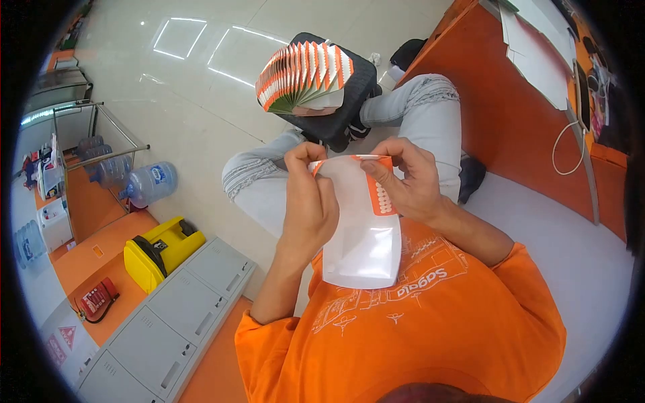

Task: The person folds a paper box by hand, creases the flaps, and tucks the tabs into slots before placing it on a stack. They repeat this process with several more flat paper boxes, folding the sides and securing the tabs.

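Observation:
A glossy white paper sheet (359, 242) with orange printed edges is held between my two hands, over my lap. My left hand (310, 201) pinches its upper left corner. At the upper right, my right hand (411, 180) grips the orange edge, thumb on top and fingers behind. The sheet's top edge is bent over, and its lower end curves toward my shirt. Ahead of my hands, several folded orange, white and green paper pieces (302, 77) stand fanned out on a black stool (363, 74).
An orange desk panel (470, 101) rises at the right, with papers (534, 57) and a white cable (556, 151) above. To the left are grey lockers (154, 322), a yellow bin (154, 255), a fire extinguisher (99, 297) and several water bottles (153, 185).

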`<state>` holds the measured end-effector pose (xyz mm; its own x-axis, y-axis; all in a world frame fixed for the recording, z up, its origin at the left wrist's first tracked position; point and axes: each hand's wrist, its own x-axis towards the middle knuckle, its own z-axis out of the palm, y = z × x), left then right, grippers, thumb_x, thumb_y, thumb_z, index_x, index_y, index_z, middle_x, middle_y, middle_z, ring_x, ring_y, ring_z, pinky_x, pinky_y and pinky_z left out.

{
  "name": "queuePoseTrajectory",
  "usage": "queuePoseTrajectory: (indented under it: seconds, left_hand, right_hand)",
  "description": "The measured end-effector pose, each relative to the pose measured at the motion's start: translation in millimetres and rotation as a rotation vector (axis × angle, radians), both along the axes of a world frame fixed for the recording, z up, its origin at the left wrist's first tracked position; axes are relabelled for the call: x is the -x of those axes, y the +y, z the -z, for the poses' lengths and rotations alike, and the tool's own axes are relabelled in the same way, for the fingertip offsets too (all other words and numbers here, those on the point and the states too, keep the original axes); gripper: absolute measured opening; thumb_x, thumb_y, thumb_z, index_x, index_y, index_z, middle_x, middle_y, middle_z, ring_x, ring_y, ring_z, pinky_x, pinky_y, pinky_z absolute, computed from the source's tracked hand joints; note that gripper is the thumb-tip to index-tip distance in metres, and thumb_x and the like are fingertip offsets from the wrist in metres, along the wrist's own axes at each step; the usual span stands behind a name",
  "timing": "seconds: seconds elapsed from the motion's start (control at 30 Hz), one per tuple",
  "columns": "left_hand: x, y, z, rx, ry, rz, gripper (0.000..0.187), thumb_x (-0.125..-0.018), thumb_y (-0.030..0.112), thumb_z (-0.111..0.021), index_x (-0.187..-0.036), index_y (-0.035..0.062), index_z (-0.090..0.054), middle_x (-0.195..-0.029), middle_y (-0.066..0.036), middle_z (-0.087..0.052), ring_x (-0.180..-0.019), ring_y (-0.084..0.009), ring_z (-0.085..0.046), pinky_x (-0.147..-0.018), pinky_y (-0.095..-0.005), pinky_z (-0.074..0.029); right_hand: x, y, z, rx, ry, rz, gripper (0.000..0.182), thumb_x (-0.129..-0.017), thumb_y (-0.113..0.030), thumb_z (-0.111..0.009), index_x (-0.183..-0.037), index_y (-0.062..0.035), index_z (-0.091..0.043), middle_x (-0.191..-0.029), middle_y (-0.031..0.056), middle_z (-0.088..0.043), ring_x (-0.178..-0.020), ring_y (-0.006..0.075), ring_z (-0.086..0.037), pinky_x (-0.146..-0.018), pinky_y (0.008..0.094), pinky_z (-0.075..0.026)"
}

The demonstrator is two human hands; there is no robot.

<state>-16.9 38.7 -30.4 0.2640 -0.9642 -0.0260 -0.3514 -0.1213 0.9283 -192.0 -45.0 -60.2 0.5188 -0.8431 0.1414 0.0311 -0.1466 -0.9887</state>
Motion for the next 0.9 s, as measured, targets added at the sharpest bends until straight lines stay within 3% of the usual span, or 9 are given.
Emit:
queuePoseTrajectory:
  seconds: [0.17, 0.33, 0.4, 0.43, 0.47, 0.53, 0.63, 0.73, 0.9]
  left_hand:
    - [17, -4, 15, 0.146, -0.263, -0.141, 0.044, -0.081, -0.011, -0.042, -0.124, -0.006, -0.036, -0.111, -0.019, -0.043, -0.103, -0.0309, -0.047, -0.097, -0.041, -0.04]
    - [7, -2, 3, 0.121, -0.116, -0.145, 0.048, -0.086, 0.0, -0.051, -0.131, -0.0049, -0.033, -0.118, -0.015, -0.041, -0.109, -0.0253, -0.045, -0.104, -0.0405, -0.035]
    - [-4, -3, -10, 0.149, 0.717, -0.159, 0.047, -0.094, 0.011, -0.055, -0.133, -0.0019, -0.035, -0.122, -0.013, -0.041, -0.113, -0.0204, -0.042, -0.106, -0.0364, -0.033]
    - [-7, 5, 1, 0.017, 0.261, -0.124, 0.053, -0.106, 0.043, -0.05, -0.139, 0.0018, -0.041, -0.121, -0.007, -0.052, -0.112, -0.0135, -0.05, -0.102, -0.0297, -0.04]
    - [-9, 7, 3, 0.016, 0.259, -0.124, 0.053, -0.106, 0.043, -0.05, -0.139, 0.0018, -0.041, -0.121, -0.007, -0.052, -0.112, -0.0135, -0.05, -0.102, -0.0297, -0.04]
    - [-10, 5, 2, 0.002, 0.421, -0.016, 0.022, -0.106, 0.021, -0.055, -0.105, -0.0009, -0.055, -0.089, -0.002, -0.055, -0.08, -0.0103, -0.05, -0.072, -0.026, -0.043]
    - [-7, -5, 2, 0.162, 0.206, -0.068, 0.029, -0.106, 0.021, -0.059, -0.088, -0.0012, -0.056, -0.07, 0.001, -0.052, -0.062, -0.0065, -0.044, -0.056, -0.0249, -0.038]
    - [-9, -11, 5, 0.261, 0.043, 0.012, 0.028, -0.104, 0.018, -0.062, -0.085, -0.0021, -0.057, -0.068, -0.003, -0.052, -0.059, -0.0072, -0.045, -0.053, -0.026, -0.037]
    - [4, -29, -7, 0.211, 0.101, 0.044, 0.029, -0.107, 0.018, -0.057, -0.085, 0.0002, -0.06, -0.065, 0.0, -0.055, -0.059, -0.0064, -0.045, -0.054, -0.0263, -0.037]
  right_hand:
    - [-4, 3, -13, 0.462, 0.015, -0.048, 0.014, -0.094, -0.009, -0.074, -0.094, 0.0012, -0.065, -0.076, 0.011, -0.064, -0.062, 0.0194, -0.063, -0.054, 0.0317, -0.048]
    - [-7, -3, -11, 0.382, -0.053, 0.023, 0.014, -0.098, -0.012, -0.07, -0.094, 0.001, -0.064, -0.074, 0.0082, -0.064, -0.061, 0.0149, -0.062, -0.053, 0.03, -0.047]
    - [-4, -8, -8, 0.263, -0.075, 0.065, 0.017, -0.1, -0.014, -0.069, -0.095, 0.001, -0.064, -0.074, 0.007, -0.064, -0.061, 0.0128, -0.062, -0.052, 0.0285, -0.047]
    - [-2, -10, -8, 0.179, -0.099, 0.058, 0.02, -0.102, -0.018, -0.067, -0.096, 0.0009, -0.064, -0.074, 0.006, -0.064, -0.061, 0.0102, -0.061, -0.052, 0.0261, -0.047]
    - [-1, -11, -8, 0.094, -0.122, 0.052, 0.023, -0.103, -0.021, -0.066, -0.098, 0.0009, -0.063, -0.074, 0.0049, -0.065, -0.061, 0.0076, -0.06, -0.052, 0.0236, -0.046]
    - [-4, -8, -10, 0.051, -0.131, 0.053, 0.026, -0.103, -0.026, -0.065, -0.098, -0.0002, -0.062, -0.073, 0.0033, -0.064, -0.06, 0.005, -0.059, -0.052, 0.0204, -0.046]
    - [-7, -7, -13, 0.11, -0.066, 0.101, 0.026, -0.103, -0.025, -0.065, -0.096, -0.0004, -0.061, -0.069, 0.0018, -0.062, -0.059, 0.0045, -0.059, -0.051, 0.0209, -0.045]
    - [-6, -12, -9, 0.082, -0.024, 0.125, 0.027, -0.103, -0.024, -0.065, -0.09, -0.0008, -0.06, -0.065, 0.0014, -0.06, -0.056, 0.005, -0.058, -0.049, 0.0224, -0.044]
    - [8, -33, -2, 0.526, -0.011, 0.171, 0.03, -0.106, -0.016, -0.059, -0.081, -0.0007, -0.057, -0.059, 0.0029, -0.056, -0.045, 0.0088, -0.052, -0.043, 0.0252, -0.041]
